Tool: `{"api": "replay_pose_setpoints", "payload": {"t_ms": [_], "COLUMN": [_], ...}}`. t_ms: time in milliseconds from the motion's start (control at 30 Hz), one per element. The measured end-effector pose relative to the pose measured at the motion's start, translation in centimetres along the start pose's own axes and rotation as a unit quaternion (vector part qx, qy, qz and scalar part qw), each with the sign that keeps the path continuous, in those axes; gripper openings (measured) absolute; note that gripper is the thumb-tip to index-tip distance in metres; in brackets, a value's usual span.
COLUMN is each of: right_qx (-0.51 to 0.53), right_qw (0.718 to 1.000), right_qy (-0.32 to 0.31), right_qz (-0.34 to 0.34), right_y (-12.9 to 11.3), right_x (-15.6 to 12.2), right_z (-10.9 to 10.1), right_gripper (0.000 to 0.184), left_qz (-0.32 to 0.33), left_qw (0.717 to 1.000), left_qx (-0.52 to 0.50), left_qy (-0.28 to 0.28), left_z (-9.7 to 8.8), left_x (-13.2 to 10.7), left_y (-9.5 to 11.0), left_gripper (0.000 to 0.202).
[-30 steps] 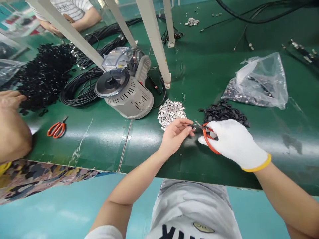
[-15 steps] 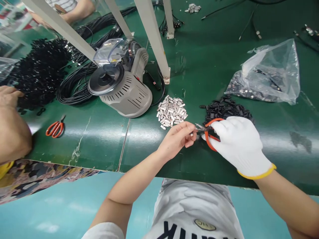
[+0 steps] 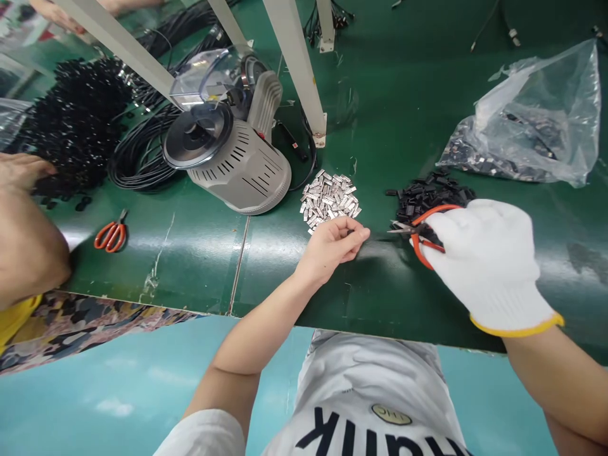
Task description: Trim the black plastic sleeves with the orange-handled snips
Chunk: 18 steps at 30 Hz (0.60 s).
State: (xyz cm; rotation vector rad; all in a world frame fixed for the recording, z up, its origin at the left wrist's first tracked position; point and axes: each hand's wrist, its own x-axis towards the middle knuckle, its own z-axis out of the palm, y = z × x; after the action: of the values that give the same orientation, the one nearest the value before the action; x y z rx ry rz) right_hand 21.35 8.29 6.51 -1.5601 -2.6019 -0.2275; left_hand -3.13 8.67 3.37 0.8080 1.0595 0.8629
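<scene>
A person is working at a green counter [image 3: 380, 307], both arms extending over its near edge. The bare left grip [image 3: 330, 250] is pinching thumb and fingers tightly together; a dark sliver [image 3: 350, 232] is showing between them, too small and hidden to identify. The right grip [image 3: 484, 256], wearing a white glove with a yellow cuff, is curling firmly around the red handles of the pliers [image 3: 418, 231]; their blades are pointing toward the left grip, apart from it, and are standing slightly open. Just beyond the left grip, silver pieces [image 3: 331, 196] are lying in a pile. Just beyond the right grip, black pieces [image 3: 427, 192] are forming another, the pliers partly covering it. Farther beyond the right grip, a clear bag [image 3: 532, 133] of small parts is slumping. Beyond the left grip and to its left, a grey machine [image 3: 242, 168] is standing beside a cable coil [image 3: 137, 155]. Well left of the left grip, second pliers [image 3: 111, 234] are lying, and a co-worker's hand [image 3: 23, 171] is resting by a black heap [image 3: 73, 120].
</scene>
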Motion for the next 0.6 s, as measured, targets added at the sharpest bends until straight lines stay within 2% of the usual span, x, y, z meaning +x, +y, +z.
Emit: {"api": "replay_pose_setpoints", "payload": {"t_ms": [67,233,367,500,600], "right_qx": [0.001,0.029,0.024,0.028,0.035], "right_qw": [1.0,0.998,0.996,0.994,0.998], "right_qy": [0.009,-0.004,-0.038,-0.049,-0.022], "right_qz": [-0.002,-0.057,-0.077,-0.093,-0.05], "right_y": [0.3,-0.3,-1.4,-1.2,-0.1], "right_x": [-0.1,-0.2,-0.1,0.0,-0.1], "right_z": [-0.1,0.5,0.6,0.4,0.2], "right_gripper": [0.018,0.019,0.016,0.017,0.02], "left_qz": [0.003,-0.007,-0.025,-0.02,0.018], "left_qw": [1.0,0.999,0.997,0.998,0.999], "left_qx": [0.003,0.009,0.042,0.054,0.027], "left_qy": [-0.002,-0.03,-0.059,-0.037,0.002], "left_z": [0.0,0.3,0.6,0.5,0.2], "left_x": [0.0,0.0,-0.1,-0.2,-0.2], "left_y": [0.0,-0.4,-0.7,-0.4,0.1], "left_gripper": [0.044,0.055,0.048,0.04,0.032]}}
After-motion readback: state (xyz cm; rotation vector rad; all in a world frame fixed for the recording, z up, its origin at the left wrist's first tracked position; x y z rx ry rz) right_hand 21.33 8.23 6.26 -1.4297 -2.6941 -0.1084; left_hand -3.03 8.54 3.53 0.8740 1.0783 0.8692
